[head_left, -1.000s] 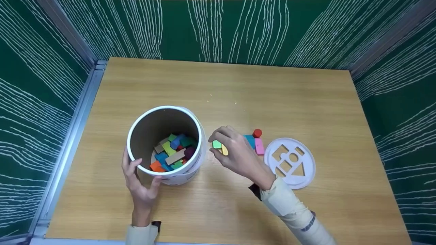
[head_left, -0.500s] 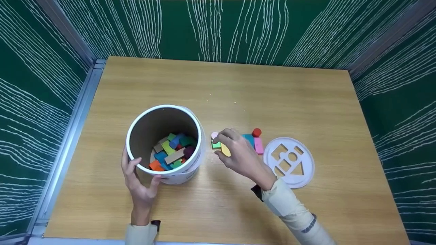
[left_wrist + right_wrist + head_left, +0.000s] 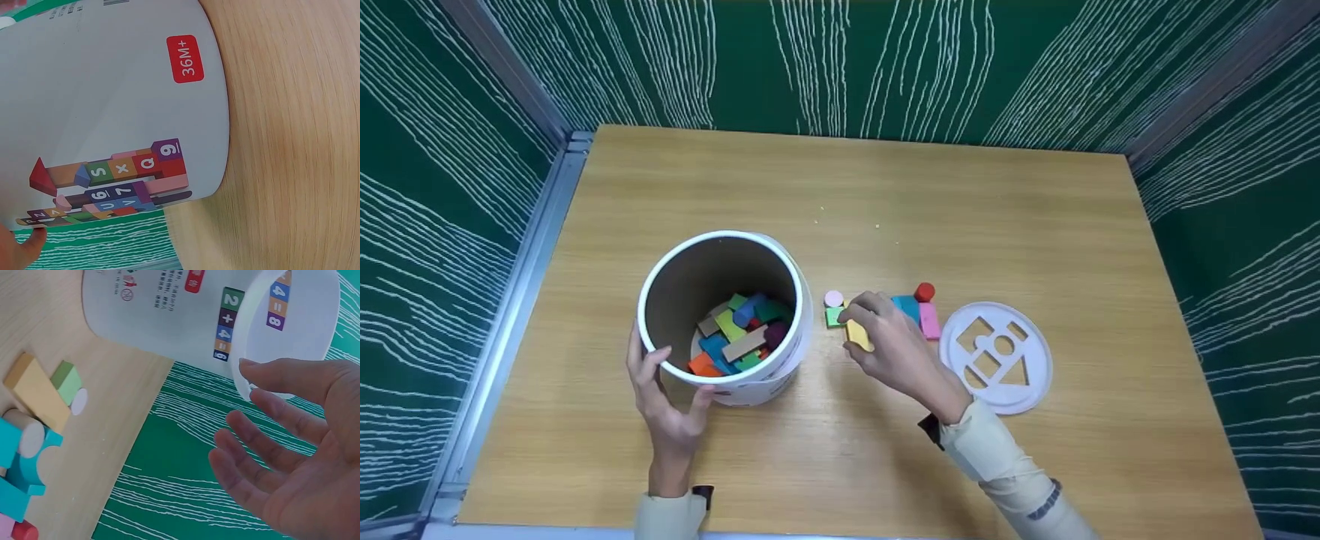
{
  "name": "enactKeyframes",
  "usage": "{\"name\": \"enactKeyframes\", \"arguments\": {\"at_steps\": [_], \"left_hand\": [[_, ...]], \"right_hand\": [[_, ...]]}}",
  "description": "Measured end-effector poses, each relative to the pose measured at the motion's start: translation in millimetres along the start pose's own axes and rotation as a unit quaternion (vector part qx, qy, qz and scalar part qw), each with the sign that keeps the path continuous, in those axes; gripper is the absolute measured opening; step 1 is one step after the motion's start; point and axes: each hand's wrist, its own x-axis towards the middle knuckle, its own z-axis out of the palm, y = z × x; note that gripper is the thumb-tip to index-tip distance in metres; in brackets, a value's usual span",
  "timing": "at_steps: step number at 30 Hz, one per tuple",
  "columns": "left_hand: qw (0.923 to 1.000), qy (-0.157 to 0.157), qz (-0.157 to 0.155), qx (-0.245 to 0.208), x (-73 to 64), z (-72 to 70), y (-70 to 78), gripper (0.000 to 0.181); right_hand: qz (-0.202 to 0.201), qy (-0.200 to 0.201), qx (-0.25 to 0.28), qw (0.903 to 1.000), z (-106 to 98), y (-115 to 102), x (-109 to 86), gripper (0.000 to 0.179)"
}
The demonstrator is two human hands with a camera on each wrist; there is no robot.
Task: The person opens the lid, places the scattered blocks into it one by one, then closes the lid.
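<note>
A white bucket (image 3: 765, 391) stands on the table with several coloured blocks inside, among them a plain wooden block (image 3: 745, 345). My left hand (image 3: 670, 424) rests against its near left side, fingers and thumb spread along the wall just below the rim. My right hand (image 3: 896, 349) hovers over the blocks right of the bucket; in the right wrist view its fingers are loosely bent, with nothing between them. Below it lie a yellow block (image 3: 857, 337), a green block (image 3: 834, 317) and a pale pink cylinder (image 3: 833, 298). The hand partly covers this group in the head view.
A teal arch block (image 3: 907, 307), a pink block (image 3: 930, 321) and a red cylinder (image 3: 925, 292) lie to the right. Beside them is a white lid (image 3: 1041, 360) with shaped holes. Green walls with white streaks (image 3: 877, 75) border the table.
My right hand has drawn back slightly to the right from the green block, uncovering the pale pink cylinder and more of the yellow block. My left hand stays at the bucket.
</note>
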Motion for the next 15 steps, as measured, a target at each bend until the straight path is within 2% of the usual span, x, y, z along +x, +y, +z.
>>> {"name": "enactKeyframes", "arguments": {"at_steps": [8,15], "left_hand": [[1.0,-0.002,-0.003,0.004,-1.1,0.7,-0.2,0.069],[1.0,0.001,-0.003,0.003,-1.4,1.0,-0.2,0.069]], "right_hand": [[0.02,0.006,-0.006,0.9998,6,13,-7.6,0.027],[0.053,0.015,0.003,0.9985,12,22,-13.9,0.027]]}}
